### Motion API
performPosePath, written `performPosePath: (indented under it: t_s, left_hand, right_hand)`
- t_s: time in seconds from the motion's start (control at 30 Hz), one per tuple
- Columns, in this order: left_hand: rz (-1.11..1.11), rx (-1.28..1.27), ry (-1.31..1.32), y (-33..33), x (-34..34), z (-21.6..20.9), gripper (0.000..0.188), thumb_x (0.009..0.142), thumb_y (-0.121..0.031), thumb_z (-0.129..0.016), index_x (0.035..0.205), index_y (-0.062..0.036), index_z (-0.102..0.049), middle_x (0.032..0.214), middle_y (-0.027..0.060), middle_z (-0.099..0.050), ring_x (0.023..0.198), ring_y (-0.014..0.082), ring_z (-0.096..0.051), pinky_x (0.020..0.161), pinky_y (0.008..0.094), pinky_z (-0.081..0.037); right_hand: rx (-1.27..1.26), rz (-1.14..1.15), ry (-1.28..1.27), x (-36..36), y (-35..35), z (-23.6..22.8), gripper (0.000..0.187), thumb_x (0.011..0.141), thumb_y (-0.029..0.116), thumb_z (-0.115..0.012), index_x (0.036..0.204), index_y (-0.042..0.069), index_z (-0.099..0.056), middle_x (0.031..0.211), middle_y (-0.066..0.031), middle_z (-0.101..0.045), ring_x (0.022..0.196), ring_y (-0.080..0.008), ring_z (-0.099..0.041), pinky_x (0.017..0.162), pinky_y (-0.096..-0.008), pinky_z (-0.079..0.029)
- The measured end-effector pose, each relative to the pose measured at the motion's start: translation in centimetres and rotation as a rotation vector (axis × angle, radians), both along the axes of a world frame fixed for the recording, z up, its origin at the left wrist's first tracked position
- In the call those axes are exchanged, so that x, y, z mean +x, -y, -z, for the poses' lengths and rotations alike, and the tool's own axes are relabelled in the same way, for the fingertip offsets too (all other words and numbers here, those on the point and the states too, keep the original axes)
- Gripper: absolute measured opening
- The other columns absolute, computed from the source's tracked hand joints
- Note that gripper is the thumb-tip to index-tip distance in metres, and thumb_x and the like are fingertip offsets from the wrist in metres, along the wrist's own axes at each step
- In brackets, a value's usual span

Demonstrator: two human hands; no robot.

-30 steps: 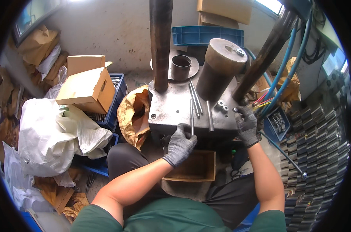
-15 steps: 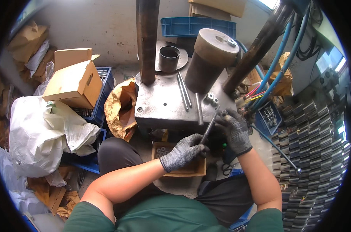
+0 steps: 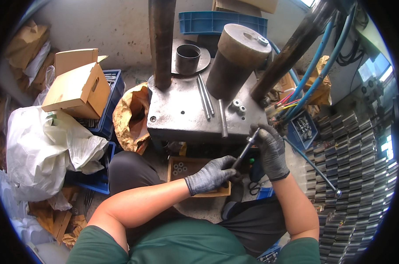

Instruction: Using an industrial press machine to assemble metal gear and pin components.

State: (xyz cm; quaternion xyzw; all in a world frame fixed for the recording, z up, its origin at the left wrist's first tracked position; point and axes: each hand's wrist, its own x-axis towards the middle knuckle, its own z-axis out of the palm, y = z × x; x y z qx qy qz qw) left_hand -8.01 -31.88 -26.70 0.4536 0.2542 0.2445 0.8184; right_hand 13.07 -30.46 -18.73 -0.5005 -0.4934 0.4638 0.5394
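My left hand (image 3: 212, 174), in a grey knit glove, is wrapped around the lower part of a slim metal rod (image 3: 244, 153). The rod slants up to the right in front of the press table. At its upper end, the gloved fingers of my right hand (image 3: 270, 147) close in around the tip. A small bright collar or ring (image 3: 251, 139) shows on the rod just below those fingers; whether they touch it is hard to see. Beyond, on the steel table (image 3: 171, 112), lie two small ring-shaped metal parts (image 3: 239, 105), a short thick rod (image 3: 222, 119) and two longer thin rods (image 3: 205, 97).
A heavy steel cylinder (image 3: 234, 61) and a short open tube (image 3: 188, 59) stand on the table between dark posts (image 3: 161, 44). A wooden box (image 3: 175, 174) with several rings sits below. A lever with a ball end (image 3: 338, 193) juts out right, near stacked metal parts (image 3: 353, 167).
The ring my right fingers held beside the rod tip no longer shows there; a collar now shows on the rod. My right hand has closed over the tip. The view has shifted slightly.
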Motion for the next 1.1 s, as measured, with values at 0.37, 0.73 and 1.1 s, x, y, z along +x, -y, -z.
performPosePath:
  t_s: [0.37,0.73,1.1]
  left_hand:
    - [0.002,0.169,-0.032,-0.2,0.1,0.6,0.037,0.102,-0.016,-0.063,0.134,0.0009,-0.052,0.115,0.0103,-0.066,0.104,0.0151,-0.065,0.093,0.0335,-0.056]
    - [-0.012,0.173,0.014,-0.3,-0.2,-0.7,0.033,0.102,-0.012,-0.061,0.133,-0.0004,-0.055,0.116,0.0082,-0.065,0.106,0.0145,-0.062,0.095,0.0341,-0.054]
    - [-0.179,0.909,-0.417,-0.9,0.0,-0.8,0.034,0.094,-0.013,-0.069,0.126,-0.0021,-0.062,0.112,0.0198,-0.070,0.106,0.0333,-0.070,0.092,0.0404,-0.055]
  right_hand:
    - [-0.258,-0.079,-0.105,-1.8,1.4,-0.9,0.038,0.104,0.032,-0.061,0.127,0.001,-0.061,0.095,-0.0099,-0.072,0.084,-0.0172,-0.069,0.079,-0.0332,-0.057]
    - [-0.365,-0.164,-0.171,-2.3,2.6,-0.8,0.038,0.105,0.030,-0.058,0.132,0.003,-0.058,0.111,-0.0116,-0.070,0.091,-0.0177,-0.069,0.080,-0.0338,-0.058]
    - [-0.398,-0.371,0.122,0.0,2.6,-1.6,0.039,0.106,0.030,-0.057,0.133,0.002,-0.060,0.111,-0.0051,-0.069,0.106,-0.0128,-0.064,0.095,-0.0298,-0.051]
